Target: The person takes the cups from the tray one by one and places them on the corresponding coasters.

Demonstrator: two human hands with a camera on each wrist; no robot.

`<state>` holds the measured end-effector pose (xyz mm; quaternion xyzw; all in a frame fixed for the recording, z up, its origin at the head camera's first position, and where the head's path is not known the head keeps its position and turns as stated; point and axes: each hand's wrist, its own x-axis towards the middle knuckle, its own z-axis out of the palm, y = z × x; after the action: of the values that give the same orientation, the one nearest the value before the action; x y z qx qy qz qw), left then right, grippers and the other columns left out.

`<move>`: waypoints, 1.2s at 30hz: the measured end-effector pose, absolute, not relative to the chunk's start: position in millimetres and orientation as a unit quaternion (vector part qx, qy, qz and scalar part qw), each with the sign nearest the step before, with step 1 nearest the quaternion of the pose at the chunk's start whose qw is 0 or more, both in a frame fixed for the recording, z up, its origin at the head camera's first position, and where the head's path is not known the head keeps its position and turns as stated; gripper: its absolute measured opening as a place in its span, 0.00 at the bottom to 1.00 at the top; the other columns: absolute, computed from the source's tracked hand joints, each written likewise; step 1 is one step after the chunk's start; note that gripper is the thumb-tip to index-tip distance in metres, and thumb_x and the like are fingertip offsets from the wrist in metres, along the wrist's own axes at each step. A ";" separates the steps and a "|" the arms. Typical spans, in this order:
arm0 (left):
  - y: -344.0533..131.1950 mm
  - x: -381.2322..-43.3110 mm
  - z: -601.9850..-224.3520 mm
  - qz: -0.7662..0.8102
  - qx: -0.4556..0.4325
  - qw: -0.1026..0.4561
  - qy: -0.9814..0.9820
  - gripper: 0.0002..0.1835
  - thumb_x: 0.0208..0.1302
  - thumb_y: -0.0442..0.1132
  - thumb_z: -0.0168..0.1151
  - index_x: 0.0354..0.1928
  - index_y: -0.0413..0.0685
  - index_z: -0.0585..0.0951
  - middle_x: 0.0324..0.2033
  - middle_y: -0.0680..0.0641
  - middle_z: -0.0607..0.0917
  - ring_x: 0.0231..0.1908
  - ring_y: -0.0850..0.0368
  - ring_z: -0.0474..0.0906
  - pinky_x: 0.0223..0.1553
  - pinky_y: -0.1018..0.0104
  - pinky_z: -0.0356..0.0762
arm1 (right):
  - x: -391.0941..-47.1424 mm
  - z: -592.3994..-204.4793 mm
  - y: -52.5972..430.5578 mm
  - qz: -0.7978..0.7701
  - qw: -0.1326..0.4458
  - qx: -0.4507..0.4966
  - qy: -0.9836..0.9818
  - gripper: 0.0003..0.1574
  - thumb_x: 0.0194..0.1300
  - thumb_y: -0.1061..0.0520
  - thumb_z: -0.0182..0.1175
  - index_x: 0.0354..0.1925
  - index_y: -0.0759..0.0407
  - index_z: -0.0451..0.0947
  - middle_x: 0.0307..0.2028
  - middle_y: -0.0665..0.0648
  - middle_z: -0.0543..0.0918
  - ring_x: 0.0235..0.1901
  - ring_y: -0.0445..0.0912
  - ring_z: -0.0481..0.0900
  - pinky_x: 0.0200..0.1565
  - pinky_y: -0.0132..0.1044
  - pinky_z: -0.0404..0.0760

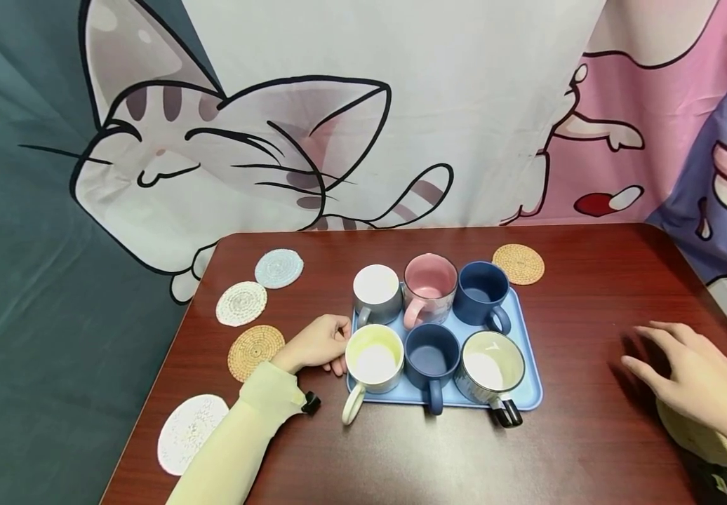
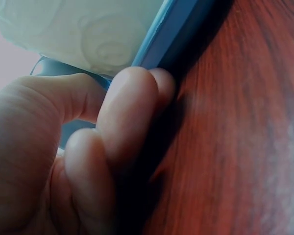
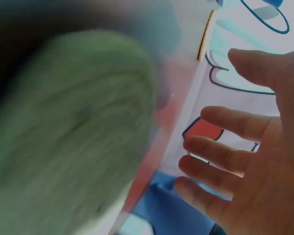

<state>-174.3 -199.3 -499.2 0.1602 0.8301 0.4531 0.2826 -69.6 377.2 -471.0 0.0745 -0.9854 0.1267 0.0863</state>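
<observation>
A light blue tray [image 1: 530,382] on the table carries several mugs in two rows. In the back row are a grey mug [image 1: 381,308], a pink mug [image 1: 442,301] and a dark blue mug [image 1: 480,301]. The front row has a pale yellow mug [image 1: 389,375], another dark blue mug [image 1: 433,368] and a cream mug with a black handle [image 1: 486,379]. My left hand [image 1: 322,344] pinches the tray's left edge between thumb and curled fingers, close beside the pale yellow mug. Apart from the tray, my right hand [image 1: 692,375] hovers at the right with loosely spread fingers, holding nothing.
Along the left side lie a pale blue coaster [image 1: 279,268], a white coaster [image 1: 241,304], a tan woven coaster [image 1: 255,352] and a larger white one [image 1: 189,438]. Another tan coaster [image 1: 518,264] lies behind the tray's right corner. A printed cloth [image 1: 496,105] hangs behind the table.
</observation>
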 end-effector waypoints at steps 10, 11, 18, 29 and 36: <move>-201.0 -174.4 -496.3 0.452 0.158 0.281 0.831 0.08 0.72 0.36 0.54 0.32 0.42 0.74 0.15 0.47 0.86 0.14 0.58 0.84 0.14 0.69 0.76 | -21.2 -493.1 395.8 0.181 0.164 0.066 -0.967 0.35 0.61 0.51 0.73 0.59 0.71 0.75 0.56 0.82 0.73 0.56 0.78 0.69 0.73 0.60 0.56; -201.0 -174.5 -495.7 0.452 0.158 0.282 0.831 0.08 0.72 0.36 0.54 0.32 0.42 0.74 0.15 0.47 0.86 0.14 0.58 0.84 0.14 0.69 0.76 | -17.4 -495.5 397.2 0.189 0.171 0.064 -0.965 0.35 0.61 0.52 0.72 0.59 0.71 0.75 0.56 0.82 0.73 0.57 0.79 0.68 0.77 0.54 0.53; -200.0 -175.3 -492.9 0.446 0.159 0.284 0.833 0.08 0.73 0.36 0.54 0.33 0.42 0.74 0.15 0.48 0.86 0.14 0.58 0.83 0.14 0.69 0.75 | 6.6 -511.4 404.2 0.230 0.190 0.040 -0.954 0.37 0.64 0.54 0.70 0.63 0.73 0.72 0.60 0.86 0.69 0.74 0.74 0.56 0.81 0.54 0.37; -198.2 -175.1 -491.8 0.446 0.160 0.287 0.833 0.08 0.73 0.36 0.54 0.33 0.42 0.75 0.15 0.48 0.86 0.14 0.59 0.83 0.15 0.70 0.75 | 23.8 -526.5 406.3 0.260 0.220 0.055 -0.939 0.36 0.66 0.54 0.69 0.66 0.72 0.72 0.58 0.88 0.68 0.76 0.31 0.47 0.75 0.29 0.37; -198.6 -173.4 -494.9 0.450 0.156 0.287 0.831 0.08 0.72 0.35 0.53 0.32 0.42 0.74 0.15 0.48 0.86 0.14 0.59 0.83 0.14 0.70 0.75 | 26.4 -530.2 408.9 0.211 0.203 0.053 -0.955 0.37 0.73 0.46 0.64 0.65 0.73 0.71 0.57 0.86 0.68 0.70 0.78 0.59 0.80 0.47 0.39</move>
<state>-173.4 -198.6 -494.9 0.1564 0.8309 0.4503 0.2869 26.4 408.9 -530.2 0.0529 -0.9547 0.2113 0.2025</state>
